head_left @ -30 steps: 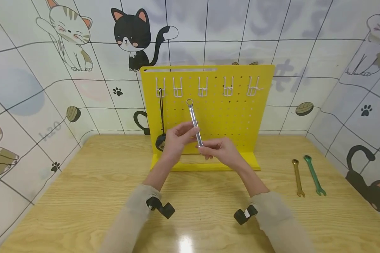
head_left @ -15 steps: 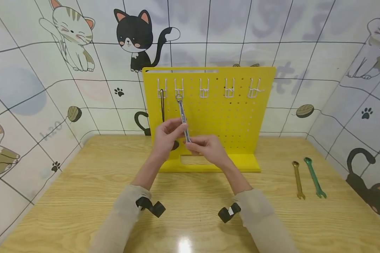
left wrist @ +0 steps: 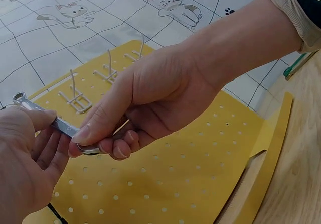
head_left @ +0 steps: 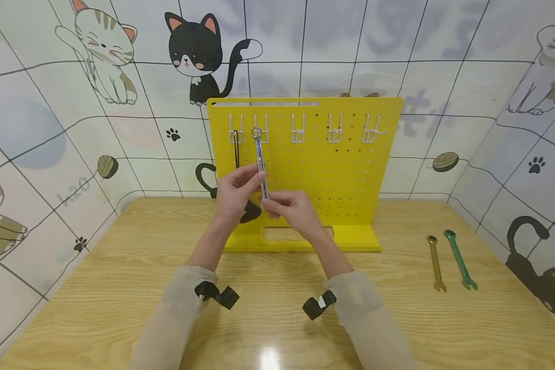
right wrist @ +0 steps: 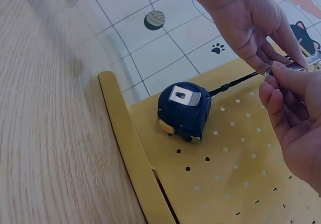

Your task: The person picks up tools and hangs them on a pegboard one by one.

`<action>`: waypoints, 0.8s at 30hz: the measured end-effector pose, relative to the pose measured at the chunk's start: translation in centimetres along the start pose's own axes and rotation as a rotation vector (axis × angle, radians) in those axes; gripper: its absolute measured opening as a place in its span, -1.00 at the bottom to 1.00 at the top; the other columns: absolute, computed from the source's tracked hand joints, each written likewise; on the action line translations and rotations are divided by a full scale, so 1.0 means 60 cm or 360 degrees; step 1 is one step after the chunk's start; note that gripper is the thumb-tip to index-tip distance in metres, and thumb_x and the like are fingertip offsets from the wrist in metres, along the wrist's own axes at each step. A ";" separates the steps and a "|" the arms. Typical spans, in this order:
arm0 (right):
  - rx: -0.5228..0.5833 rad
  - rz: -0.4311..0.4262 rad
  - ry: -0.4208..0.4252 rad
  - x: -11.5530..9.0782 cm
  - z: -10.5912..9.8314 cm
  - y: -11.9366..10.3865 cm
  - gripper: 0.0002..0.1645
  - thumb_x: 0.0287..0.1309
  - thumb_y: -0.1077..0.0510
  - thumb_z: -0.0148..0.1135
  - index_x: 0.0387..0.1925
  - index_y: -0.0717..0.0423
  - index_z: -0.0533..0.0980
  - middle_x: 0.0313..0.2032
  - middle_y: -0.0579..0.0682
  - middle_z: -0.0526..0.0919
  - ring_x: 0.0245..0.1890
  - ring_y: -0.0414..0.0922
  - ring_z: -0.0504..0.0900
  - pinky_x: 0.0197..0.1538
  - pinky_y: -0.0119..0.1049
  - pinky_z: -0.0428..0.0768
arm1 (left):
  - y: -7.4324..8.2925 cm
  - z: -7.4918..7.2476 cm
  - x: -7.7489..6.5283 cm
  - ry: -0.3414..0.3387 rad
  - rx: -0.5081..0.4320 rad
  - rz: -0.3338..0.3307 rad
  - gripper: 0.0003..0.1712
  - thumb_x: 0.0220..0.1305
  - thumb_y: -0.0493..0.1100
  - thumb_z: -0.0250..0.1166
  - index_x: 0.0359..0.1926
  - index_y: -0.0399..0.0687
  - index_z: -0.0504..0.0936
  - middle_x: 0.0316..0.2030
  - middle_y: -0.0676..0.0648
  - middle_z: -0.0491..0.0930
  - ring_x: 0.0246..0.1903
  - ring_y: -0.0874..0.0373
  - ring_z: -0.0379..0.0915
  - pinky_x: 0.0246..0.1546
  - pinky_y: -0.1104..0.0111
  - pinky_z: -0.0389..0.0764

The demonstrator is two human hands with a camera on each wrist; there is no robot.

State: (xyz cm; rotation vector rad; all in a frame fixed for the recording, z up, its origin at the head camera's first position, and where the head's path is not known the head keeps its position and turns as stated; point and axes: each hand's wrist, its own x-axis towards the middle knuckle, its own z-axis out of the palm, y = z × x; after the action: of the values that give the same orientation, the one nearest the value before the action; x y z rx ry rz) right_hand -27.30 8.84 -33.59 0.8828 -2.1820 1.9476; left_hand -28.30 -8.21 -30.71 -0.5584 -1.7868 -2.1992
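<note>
A silver combination wrench (head_left: 260, 159) stands nearly upright in front of the yellow pegboard (head_left: 324, 174). My left hand (head_left: 235, 194) pinches its shaft between thumb and fingers. Lower down, my right hand (head_left: 292, 209) pinches the bottom end, which the fingers partly hide. The wrench's ring end overlaps the second white hook (head_left: 265, 134) from the left in the head view. On the leftmost hook (head_left: 232, 123) hangs a black cord; in the right wrist view it leads to a dark tape measure (right wrist: 184, 111) with a metal belt clip, partly behind my left hand in the head view.
A gold wrench (head_left: 437, 264) and a green wrench (head_left: 460, 259) lie side by side on the wooden table (head_left: 277, 298) at the right. Three more white hooks (head_left: 335, 128) line the board's top to the right. A cat-patterned wall (head_left: 143, 128) stands behind.
Both hands have moved left and up with the silver wrench. Its ring end has gone from right of the second hook to in front of it.
</note>
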 end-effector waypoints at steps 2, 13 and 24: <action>0.0023 0.0017 0.0011 0.003 0.001 0.003 -0.70 0.37 0.22 0.28 -0.06 0.44 0.65 -0.46 0.16 0.57 -0.42 0.01 0.49 -0.29 -0.25 0.55 | -0.002 -0.002 0.003 -0.0002 0.0010 -0.0014 -0.55 0.32 -0.24 0.41 0.12 -0.45 0.61 -0.19 0.00 0.74 -0.25 0.12 0.64 -0.08 0.29 0.70; 0.0104 0.0104 0.0075 0.016 0.005 0.022 -0.67 0.37 0.16 0.29 -0.04 0.39 0.67 -0.33 0.38 0.62 -0.41 -0.05 0.54 -0.26 -0.31 0.62 | -0.018 -0.009 0.016 0.0035 0.0035 -0.0071 -0.63 0.30 -0.32 0.40 0.11 -0.34 0.67 -0.15 -0.09 0.75 -0.20 0.15 0.66 -0.08 0.35 0.69; 0.0135 0.0223 0.0220 0.032 0.018 0.041 -0.72 0.35 0.17 0.31 -0.10 0.35 0.69 -0.33 0.29 0.67 -0.42 -0.08 0.62 -0.24 -0.32 0.66 | -0.034 -0.011 0.022 0.0124 0.0129 -0.0058 -0.66 0.27 -0.32 0.42 0.07 -0.30 0.70 -0.11 -0.10 0.75 -0.13 0.14 0.64 -0.10 0.40 0.66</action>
State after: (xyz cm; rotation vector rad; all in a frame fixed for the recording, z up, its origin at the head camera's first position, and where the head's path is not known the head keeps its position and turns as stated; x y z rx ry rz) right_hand -29.71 7.21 -35.14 0.5993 -2.1500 2.1090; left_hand -30.44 -8.36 -32.05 -0.4206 -1.8497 -2.1302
